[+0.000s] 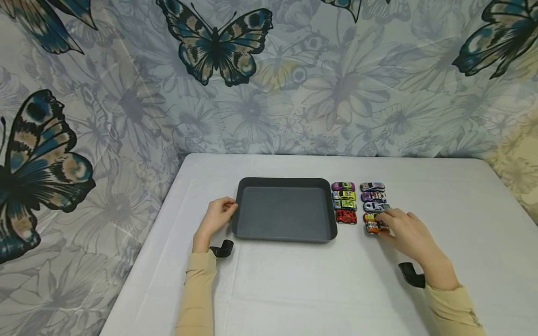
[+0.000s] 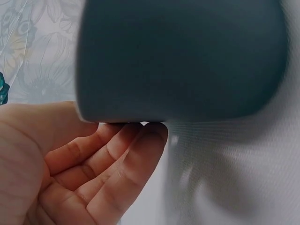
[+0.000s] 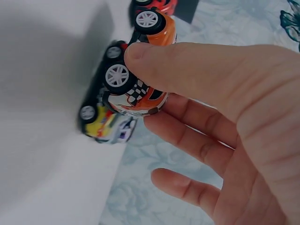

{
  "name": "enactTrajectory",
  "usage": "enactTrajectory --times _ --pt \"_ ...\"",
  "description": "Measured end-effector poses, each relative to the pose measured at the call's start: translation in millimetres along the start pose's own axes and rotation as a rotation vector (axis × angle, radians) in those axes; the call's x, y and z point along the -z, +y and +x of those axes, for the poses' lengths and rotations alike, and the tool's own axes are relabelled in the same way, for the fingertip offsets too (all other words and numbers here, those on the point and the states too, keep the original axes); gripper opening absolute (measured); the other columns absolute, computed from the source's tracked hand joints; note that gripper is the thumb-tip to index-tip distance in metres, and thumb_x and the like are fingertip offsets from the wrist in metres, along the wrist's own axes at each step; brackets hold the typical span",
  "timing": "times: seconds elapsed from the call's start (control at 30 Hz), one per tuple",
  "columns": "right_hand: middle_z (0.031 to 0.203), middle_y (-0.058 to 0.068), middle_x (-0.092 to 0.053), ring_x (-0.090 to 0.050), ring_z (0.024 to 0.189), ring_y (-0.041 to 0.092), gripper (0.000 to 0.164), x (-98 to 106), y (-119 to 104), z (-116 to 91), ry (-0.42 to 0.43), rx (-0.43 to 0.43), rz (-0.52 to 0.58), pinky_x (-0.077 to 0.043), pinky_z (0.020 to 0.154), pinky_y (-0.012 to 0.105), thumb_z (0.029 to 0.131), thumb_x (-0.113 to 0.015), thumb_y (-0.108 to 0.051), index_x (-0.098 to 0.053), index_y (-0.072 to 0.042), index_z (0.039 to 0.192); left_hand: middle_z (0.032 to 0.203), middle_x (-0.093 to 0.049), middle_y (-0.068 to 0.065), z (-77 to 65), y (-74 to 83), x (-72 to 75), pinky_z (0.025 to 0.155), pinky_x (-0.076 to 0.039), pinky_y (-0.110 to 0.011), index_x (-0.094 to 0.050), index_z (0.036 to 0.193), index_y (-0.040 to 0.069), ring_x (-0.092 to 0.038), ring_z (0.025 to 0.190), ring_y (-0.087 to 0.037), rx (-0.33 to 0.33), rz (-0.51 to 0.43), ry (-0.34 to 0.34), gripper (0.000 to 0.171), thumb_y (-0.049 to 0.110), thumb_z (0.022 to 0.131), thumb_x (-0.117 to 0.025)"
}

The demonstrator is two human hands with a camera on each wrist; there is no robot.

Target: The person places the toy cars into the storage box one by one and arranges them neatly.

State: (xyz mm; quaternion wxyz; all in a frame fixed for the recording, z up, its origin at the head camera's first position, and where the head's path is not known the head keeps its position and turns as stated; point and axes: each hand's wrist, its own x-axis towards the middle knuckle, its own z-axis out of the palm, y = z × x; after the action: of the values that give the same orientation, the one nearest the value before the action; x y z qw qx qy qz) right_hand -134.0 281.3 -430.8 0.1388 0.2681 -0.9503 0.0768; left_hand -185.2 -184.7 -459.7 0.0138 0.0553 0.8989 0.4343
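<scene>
My left hand (image 1: 217, 215) is at the left side of a dark grey rectangular tray (image 1: 286, 241). In the left wrist view, thumb and fingers pinch the edge of the tray (image 2: 183, 61). On the right, my right hand (image 1: 409, 233) holds an orange toy car (image 1: 371, 227) between thumb and fingers. Its white wheels and checkered side show in the right wrist view, where the orange toy car (image 3: 152, 96) is tilted. Close beside it, a yellow and red toy car (image 1: 369, 217) is partly covered by the held car and my fingers.
Right of the tray stands a column of toy cars: purple (image 1: 343, 186), yellow (image 1: 343, 195), green (image 1: 344, 205) and red (image 1: 346, 216). A second column holds a silver car (image 1: 372, 186), a purple-white car (image 1: 373, 197) and a pale car (image 1: 374, 206). All stand on a white-covered table (image 1: 294, 289).
</scene>
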Motion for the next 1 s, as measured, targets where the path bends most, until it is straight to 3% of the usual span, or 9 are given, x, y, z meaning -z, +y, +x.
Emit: enactTrajectory --times 0.23,0.57,1.0 --pt "0.081 0.010 -0.060 -0.058 0.072 0.029 0.034 8.0 -1.7 16.2 0.063 0.057 -0.008 -0.043 0.055 0.046 0.060 -0.083 -0.007 -0.065 -0.001 0.088 0.090 -0.064 -0.013 1.4 -1.2 0.4 0.065 -0.050 -0.029 -0.063 0.106 -0.006 -0.061 0.077 -0.020 -0.009 0.014 0.004 0.023 0.011 0.093 -0.056" --pt "0.082 0.009 -0.060 -0.056 0.069 0.025 0.033 26.7 -8.3 50.0 0.075 0.113 -0.011 -0.042 0.055 0.043 0.063 -0.082 -0.009 -0.065 -0.002 0.089 0.089 -0.065 -0.013 0.2 -2.9 0.4 0.063 -0.049 -0.027 -0.064 0.104 -0.006 -0.060 0.074 -0.019 -0.027 -0.004 0.009 0.022 0.010 0.092 -0.057" --pt "0.090 0.009 -0.062 -0.058 0.080 0.024 0.025 35.3 -30.9 102.6 0.005 0.161 0.033 -0.045 0.066 0.042 0.073 -0.077 -0.009 -0.067 -0.003 0.095 0.089 -0.065 -0.014 1.1 -6.5 0.4 0.061 -0.051 -0.027 -0.063 0.105 -0.007 -0.062 0.073 -0.019 -0.036 -0.048 -0.007 0.022 0.010 0.092 -0.057"
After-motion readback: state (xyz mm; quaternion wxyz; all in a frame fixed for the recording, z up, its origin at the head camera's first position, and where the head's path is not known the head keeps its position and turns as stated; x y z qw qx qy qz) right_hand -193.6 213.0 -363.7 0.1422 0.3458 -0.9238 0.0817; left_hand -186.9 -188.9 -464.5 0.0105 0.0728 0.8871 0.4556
